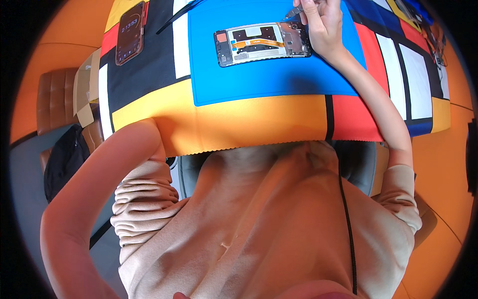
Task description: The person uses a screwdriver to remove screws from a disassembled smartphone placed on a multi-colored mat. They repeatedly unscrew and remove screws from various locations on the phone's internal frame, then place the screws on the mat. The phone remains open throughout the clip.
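Note:
An opened smartphone (256,44) lies on a blue mat (239,82), its back off. A white-framed inner part, an orange ribbon cable (256,43) and a bare circuit area at its right end show. At that end my right hand (323,25) is closed around a slim grey pen-like tool (294,13), cut off partly by the upper edge. The tool's tip points down-left at the phone's upper right edge; whether it touches I cannot tell. My left forearm (74,214) bends from the elbow by the table's front edge toward the lower left, with its hand out of sight.
A second phone (130,32) with a lit screen lies at the table's left. Beside the mat's upper left is a thin black rod-like thing (174,19). Cables (439,50) lie at the far right. A cardboard box (85,92) and brown seat (57,97) stand left of the table.

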A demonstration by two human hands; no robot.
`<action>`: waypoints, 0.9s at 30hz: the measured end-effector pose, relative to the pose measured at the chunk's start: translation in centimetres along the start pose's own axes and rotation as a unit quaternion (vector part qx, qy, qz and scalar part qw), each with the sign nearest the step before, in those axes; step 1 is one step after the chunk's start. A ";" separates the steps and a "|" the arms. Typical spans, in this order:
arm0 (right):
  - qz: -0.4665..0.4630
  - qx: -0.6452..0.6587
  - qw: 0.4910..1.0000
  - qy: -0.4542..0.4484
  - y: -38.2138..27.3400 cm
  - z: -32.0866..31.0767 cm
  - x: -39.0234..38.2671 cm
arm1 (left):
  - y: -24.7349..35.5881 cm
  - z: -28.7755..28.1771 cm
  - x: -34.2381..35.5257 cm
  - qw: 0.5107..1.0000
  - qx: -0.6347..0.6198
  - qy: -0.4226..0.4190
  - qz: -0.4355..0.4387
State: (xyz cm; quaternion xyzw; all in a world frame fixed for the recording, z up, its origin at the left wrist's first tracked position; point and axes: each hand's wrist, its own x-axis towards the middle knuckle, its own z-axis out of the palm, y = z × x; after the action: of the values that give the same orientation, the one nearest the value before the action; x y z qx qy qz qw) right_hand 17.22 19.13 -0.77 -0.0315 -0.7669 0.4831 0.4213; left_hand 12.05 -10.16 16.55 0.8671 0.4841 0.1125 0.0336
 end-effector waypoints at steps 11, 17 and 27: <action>-0.040 0.002 0.999 -0.008 0.6 0.1 -0.1 | 0.2 -0.5 -0.1 1.000 0.002 -0.009 -0.024; -0.050 0.005 0.999 -0.008 0.8 0.1 -0.1 | 0.2 -0.6 -0.2 0.999 0.003 -0.018 -0.035; -0.017 0.002 1.000 -0.021 0.0 -0.2 -0.3 | 0.2 -0.5 -0.8 0.998 0.011 -0.028 -0.053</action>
State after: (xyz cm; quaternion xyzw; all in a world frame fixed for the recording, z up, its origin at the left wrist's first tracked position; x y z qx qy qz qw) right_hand 17.53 19.15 -0.94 -0.0069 -0.7753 0.4776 0.4132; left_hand 11.68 -10.95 16.93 0.8434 0.5294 0.0811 0.0433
